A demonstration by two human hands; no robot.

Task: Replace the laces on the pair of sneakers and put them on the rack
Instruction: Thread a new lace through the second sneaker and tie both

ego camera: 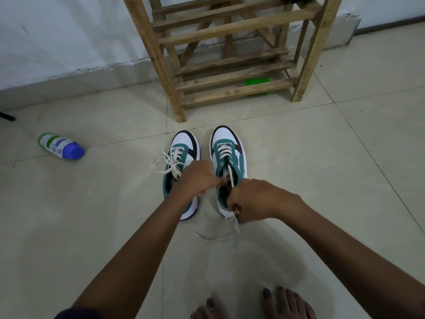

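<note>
Two white, teal and black sneakers stand side by side on the tiled floor, toes toward the wooden rack (161, 65). The left sneaker (181, 146) carries a white lace tied in a bow (169, 166). The right sneaker (226, 148) has a white lace (224, 151) threaded through its lower eyelets only. My left hand (197, 178) reaches across and pinches the lace at the tongue of the right sneaker. My right hand (255, 199) grips the loose lace at the heel. The lace ends (220, 237) trail on the floor below it.
A bottle with a blue cap (61, 146) lies on its side on the floor at the left. A green object (256, 82) lies under the rack's lowest shelf. Bare feet (276, 302) show at the bottom edge. A white wall runs behind.
</note>
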